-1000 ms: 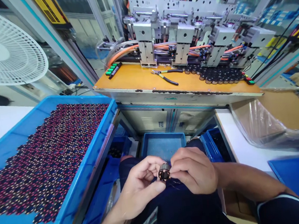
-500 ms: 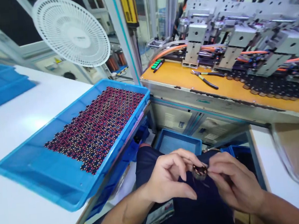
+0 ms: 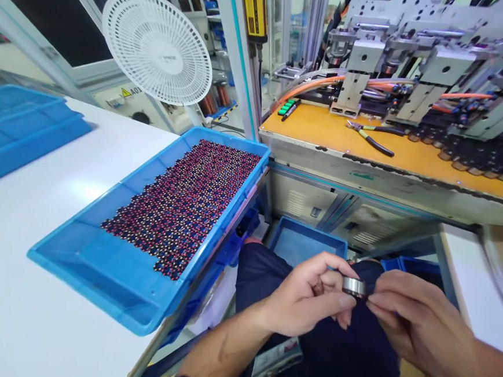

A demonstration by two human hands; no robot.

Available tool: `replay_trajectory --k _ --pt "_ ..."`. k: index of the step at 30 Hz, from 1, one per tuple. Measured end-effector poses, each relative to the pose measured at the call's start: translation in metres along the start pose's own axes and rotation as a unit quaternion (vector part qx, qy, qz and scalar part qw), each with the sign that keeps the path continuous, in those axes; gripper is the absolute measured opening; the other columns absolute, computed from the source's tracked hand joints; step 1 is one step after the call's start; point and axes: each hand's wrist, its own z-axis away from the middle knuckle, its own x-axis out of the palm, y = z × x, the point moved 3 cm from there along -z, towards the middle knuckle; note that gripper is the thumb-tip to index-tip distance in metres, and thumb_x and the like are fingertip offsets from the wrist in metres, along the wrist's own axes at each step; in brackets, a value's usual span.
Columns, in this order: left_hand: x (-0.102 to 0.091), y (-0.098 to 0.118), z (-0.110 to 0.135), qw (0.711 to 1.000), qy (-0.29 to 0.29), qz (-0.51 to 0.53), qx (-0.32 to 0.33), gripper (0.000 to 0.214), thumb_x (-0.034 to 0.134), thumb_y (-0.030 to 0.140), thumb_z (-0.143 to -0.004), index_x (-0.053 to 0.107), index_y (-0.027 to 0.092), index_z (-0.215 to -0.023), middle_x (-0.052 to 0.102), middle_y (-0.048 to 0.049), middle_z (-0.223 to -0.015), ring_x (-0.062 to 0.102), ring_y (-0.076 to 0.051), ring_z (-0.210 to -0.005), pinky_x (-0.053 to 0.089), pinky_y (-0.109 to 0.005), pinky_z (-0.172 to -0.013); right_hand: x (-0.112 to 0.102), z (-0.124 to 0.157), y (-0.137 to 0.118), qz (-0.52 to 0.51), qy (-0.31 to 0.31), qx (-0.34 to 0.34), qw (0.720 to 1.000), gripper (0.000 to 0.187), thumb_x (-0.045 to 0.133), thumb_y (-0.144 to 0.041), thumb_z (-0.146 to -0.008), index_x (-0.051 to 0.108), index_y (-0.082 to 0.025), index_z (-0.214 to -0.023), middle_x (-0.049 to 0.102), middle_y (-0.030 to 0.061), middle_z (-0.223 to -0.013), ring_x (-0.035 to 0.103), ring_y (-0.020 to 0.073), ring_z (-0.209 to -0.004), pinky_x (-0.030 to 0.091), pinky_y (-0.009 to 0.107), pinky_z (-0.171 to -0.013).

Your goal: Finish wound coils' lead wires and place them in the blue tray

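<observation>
Between the thumb and index finger of my left hand (image 3: 316, 294) is a small ring-shaped motor stator (image 3: 354, 287), its silver outer band facing me. Its inner side is turned out of sight. Just right of it, my right hand (image 3: 418, 309) has thumb and fingers pinched together, the tips right at the stator's edge. Whether those tips touch the ring, or grip something tiny, I cannot make out. Both hands are above my lap. To the left, a blue tray (image 3: 85, 283) bears rows of small dark round parts (image 3: 187, 205) dotted red and gold.
A white fan (image 3: 157, 48) stands behind the tray. Stacked blue trays (image 3: 20, 131) lie at the far left of the white table (image 3: 53, 210). Cutting pliers (image 3: 372, 138) rest on the orange bench (image 3: 325, 130) before the machine (image 3: 363, 63). Another blue tray (image 3: 306, 245) sits low ahead.
My left thumb has closed onto the stator, which has turned from showing its copper-wound inside to showing its silver band. My right hand stays close beside it. The view has shifted left.
</observation>
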Motion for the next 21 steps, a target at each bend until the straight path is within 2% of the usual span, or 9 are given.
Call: replay_trajectory --k 3,6,8,10,12,14,16,18,21 --pt "0.002 0.002 -0.001 0.996 -0.003 0.028 0.087 0.029 0.077 0.014 -0.083 0.06 0.019 -0.107 0.067 -0.0001 -0.09 0.071 -0.008 -0.07 0.055 -0.02 -0.066 0.001 0.006 0.006 0.015 0.016 0.004 1.0 0.02 0.051 -0.017 -0.101 0.061 -0.016 -0.084 0.065 0.003 -0.072 0.064 0.0092 -0.061 0.053 0.017 -0.059" --pt "0.005 0.008 -0.003 0.986 0.005 0.034 0.164 0.037 0.088 0.005 -0.064 0.062 0.016 -0.088 0.067 -0.0044 -0.11 0.073 -0.013 -0.09 0.057 -0.027 -0.083 0.002 0.007 0.008 0.015 0.021 0.016 1.0 0.014 0.052 -0.017 -0.1 0.06 -0.017 -0.088 0.065 0.0034 -0.074 0.067 0.0106 -0.066 0.054 0.017 -0.061" --pt "0.006 0.011 -0.004 0.98 0.009 0.071 0.184 0.039 0.091 0.008 -0.06 0.057 0.016 -0.077 0.071 -0.0042 -0.105 0.072 -0.019 -0.103 0.055 -0.034 -0.092 0.0 0.003 0.008 -0.001 0.025 0.014 1.0 0.016 0.051 -0.017 -0.1 0.06 -0.017 -0.086 0.065 0.0028 -0.072 0.067 0.0104 -0.064 0.054 0.017 -0.059" --pt "0.004 0.009 -0.005 0.979 0.026 0.12 0.16 0.04 0.092 0.018 -0.063 0.056 0.017 -0.079 0.073 -0.0042 -0.1 0.069 -0.023 -0.113 0.053 -0.037 -0.096 -0.001 -0.002 0.006 -0.022 0.018 0.004 1.0 0.021 0.05 -0.018 -0.101 0.06 -0.018 -0.082 0.064 0.0015 -0.069 0.064 0.0094 -0.058 0.054 0.016 -0.056" --pt "0.001 0.003 -0.006 0.987 0.039 0.134 0.08 0.042 0.091 0.035 -0.066 0.061 0.017 -0.09 0.073 -0.0057 -0.1 0.071 -0.019 -0.105 0.054 -0.031 -0.09 -0.001 -0.006 0.005 -0.043 -0.01 -0.002 0.999 0.025 0.049 -0.016 -0.101 0.061 -0.019 -0.079 0.062 -0.0002 -0.065 0.062 0.0084 -0.053 0.052 0.016 -0.052" --pt "0.0 -0.004 -0.006 0.993 0.023 0.115 -0.005 0.048 0.085 0.051 -0.071 0.066 0.013 -0.095 0.072 -0.0061 -0.089 0.071 -0.011 -0.078 0.053 -0.02 -0.071 0.0 -0.005 0.005 -0.063 -0.053 -0.007 0.997 0.026 0.049 -0.012 -0.099 0.062 -0.021 -0.079 0.061 -0.0017 -0.063 0.06 0.0081 -0.051 0.051 0.015 -0.048" --pt "-0.001 -0.01 -0.005 0.994 -0.007 0.094 -0.05 0.049 0.079 0.055 -0.075 0.067 0.01 -0.09 0.069 -0.0033 -0.073 0.064 -0.006 -0.057 0.047 -0.016 -0.056 0.0 0.003 0.006 -0.068 -0.066 -0.012 0.995 0.024 0.051 -0.012 -0.098 0.065 -0.022 -0.082 0.063 -0.0014 -0.065 0.062 0.0091 -0.053 0.051 0.016 -0.048" --pt "-0.001 -0.014 -0.005 0.996 -0.01 0.082 -0.045 0.045 0.081 0.051 -0.075 0.064 0.013 -0.092 0.068 -0.0009 -0.067 0.063 -0.008 -0.052 0.048 -0.018 -0.054 0.0 0.016 0.011 -0.047 -0.027 -0.003 0.999 0.017 0.054 -0.018 -0.098 0.068 -0.021 -0.088 0.067 0.0014 -0.072 0.066 0.0119 -0.061 0.056 0.019 -0.055" --pt "-0.004 -0.019 -0.006 0.998 0.015 0.067 0.013 0.046 0.084 0.044 -0.075 0.058 0.018 -0.102 0.067 0.0029 -0.065 0.067 -0.011 -0.052 0.055 -0.023 -0.057 0.005 0.041 0.026 -0.006 0.042 0.012 0.999 0.011 0.063 -0.029 -0.095 0.071 -0.022 -0.094 0.072 0.0041 -0.082 0.07 0.016 -0.071 0.06 0.022 -0.064"
